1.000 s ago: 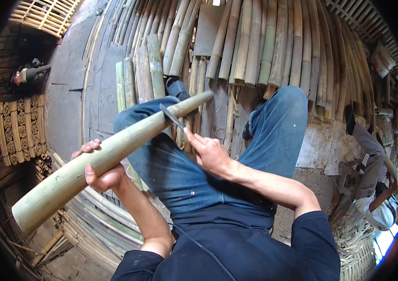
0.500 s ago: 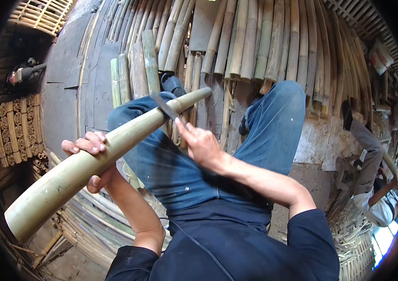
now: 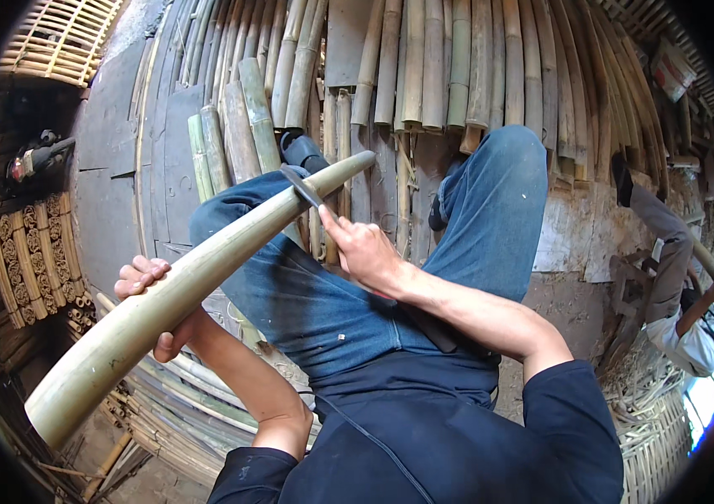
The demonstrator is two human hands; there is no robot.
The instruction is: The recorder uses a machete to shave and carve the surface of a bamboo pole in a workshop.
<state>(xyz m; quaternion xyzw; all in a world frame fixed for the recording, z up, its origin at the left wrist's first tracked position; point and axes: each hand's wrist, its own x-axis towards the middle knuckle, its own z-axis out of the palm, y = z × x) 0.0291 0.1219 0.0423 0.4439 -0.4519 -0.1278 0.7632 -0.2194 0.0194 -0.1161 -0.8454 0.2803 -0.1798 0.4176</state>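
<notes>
A thick pale-green bamboo pole [image 3: 193, 275] slants across my lap, its wide end at the lower left and its far end beyond my knees. My left hand [image 3: 142, 277] is wrapped round it near the wide end, fingers over the far side and thumb on the near side. In my right hand [image 3: 364, 256] is a knife [image 3: 301, 186], its blade lying across the pole near the far end. My index finger stretches along the blade. Below my right forearm shows a dark strip [image 3: 434, 329]; I cannot tell if it is the knife's handle.
Rows of bamboo poles [image 3: 413, 67] lie on the floor ahead. Shorter green pieces [image 3: 258, 113] lie nearer my left foot. Bundled sticks [image 3: 34, 260] are stacked at left. Split strips [image 3: 181, 412] lie at lower left. Another person [image 3: 685, 336] sits at far right, holding a pole.
The knife, blurred before, is now sharp and still lies across the pole near its far end. The pole's wide end sits slightly lower and farther right in view. The whole view has shifted a little.
</notes>
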